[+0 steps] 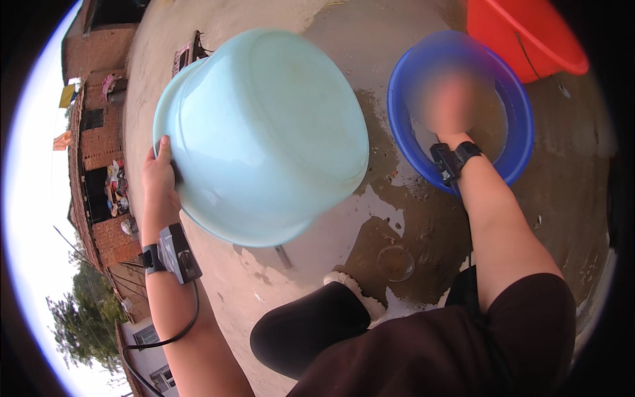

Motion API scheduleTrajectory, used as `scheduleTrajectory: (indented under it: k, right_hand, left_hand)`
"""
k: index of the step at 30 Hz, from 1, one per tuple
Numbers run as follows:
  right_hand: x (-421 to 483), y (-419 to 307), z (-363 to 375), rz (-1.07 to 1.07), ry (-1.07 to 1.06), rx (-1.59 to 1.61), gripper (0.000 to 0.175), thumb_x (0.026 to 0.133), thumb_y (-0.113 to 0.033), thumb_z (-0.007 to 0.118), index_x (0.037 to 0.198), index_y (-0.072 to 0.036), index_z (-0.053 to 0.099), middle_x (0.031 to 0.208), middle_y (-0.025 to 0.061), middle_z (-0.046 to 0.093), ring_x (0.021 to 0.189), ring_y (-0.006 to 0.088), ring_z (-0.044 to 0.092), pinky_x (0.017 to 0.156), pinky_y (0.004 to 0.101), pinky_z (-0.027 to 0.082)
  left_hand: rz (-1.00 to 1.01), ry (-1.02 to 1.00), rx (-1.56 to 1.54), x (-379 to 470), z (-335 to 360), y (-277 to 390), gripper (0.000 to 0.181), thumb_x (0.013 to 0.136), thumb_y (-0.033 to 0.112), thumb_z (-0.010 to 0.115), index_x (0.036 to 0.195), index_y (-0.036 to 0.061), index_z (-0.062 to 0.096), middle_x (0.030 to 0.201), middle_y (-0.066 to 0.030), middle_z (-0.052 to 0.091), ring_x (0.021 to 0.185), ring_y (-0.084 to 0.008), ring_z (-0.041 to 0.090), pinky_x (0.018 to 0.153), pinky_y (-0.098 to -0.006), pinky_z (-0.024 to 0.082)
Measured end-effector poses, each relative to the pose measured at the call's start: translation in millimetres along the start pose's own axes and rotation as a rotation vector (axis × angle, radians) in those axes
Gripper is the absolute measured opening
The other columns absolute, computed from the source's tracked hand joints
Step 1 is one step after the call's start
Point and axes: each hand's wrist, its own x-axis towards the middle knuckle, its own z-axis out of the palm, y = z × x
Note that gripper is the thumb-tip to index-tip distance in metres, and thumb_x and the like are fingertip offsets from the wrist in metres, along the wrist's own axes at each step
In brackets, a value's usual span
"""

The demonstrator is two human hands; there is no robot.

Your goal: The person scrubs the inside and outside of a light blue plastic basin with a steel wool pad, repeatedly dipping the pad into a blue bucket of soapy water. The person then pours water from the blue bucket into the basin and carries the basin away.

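My left hand (161,171) grips the rim of a large light blue plastic basin (268,134), thumb on the outside. The basin is tipped on its side, with its underside facing up and to the right; its inside is hidden. To the right, my right hand (452,104) is over a dark blue basin (520,119), which stands on the ground with some water in it. A blurred patch covers that hand and part of the basin, so its fingers and anything in them cannot be made out.
A red plastic tub (531,42) stands beyond the dark blue basin. The concrete ground (426,233) is wet and puddled, with a clear round lid-like piece (395,263) near my shoe (354,293). A black cable (191,322) hangs from my left wrist device. Brick buildings (101,144) line the left.
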Motion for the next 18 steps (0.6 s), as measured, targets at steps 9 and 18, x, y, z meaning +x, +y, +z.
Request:
scheduleTrajectory:
  k: [9, 18]
  right_hand:
    - [25, -28, -5, 0.039, -0.405, 0.252, 0.032, 0.087, -0.019, 0.055, 0.113, -0.001, 0.058, 0.102, 0.0169, 0.063, 0.095, 0.0296, 0.060, 0.086, 0.0350, 0.047]
    - [-62, -228, -44, -1.144, -0.235, 0.585, 0.044, 0.082, -0.021, 0.067, 0.120, -0.004, 0.056, 0.129, 0.0172, 0.049, 0.116, 0.0365, 0.049, 0.101, 0.0421, 0.039]
  left_hand:
    - [-0.054, -0.027, -0.045, 6, -1, -3, 0.041, 0.095, 0.031, 0.056, 0.122, 0.0012, 0.052, 0.103, -0.0059, 0.061, 0.090, -0.0158, 0.056, 0.081, -0.0309, 0.048]
    - [0.003, 0.004, -0.038, 11, 10, -2, 0.037, 0.093, 0.026, 0.059, 0.118, -0.0001, 0.055, 0.094, -0.0048, 0.059, 0.078, -0.0139, 0.053, 0.070, -0.0314, 0.047]
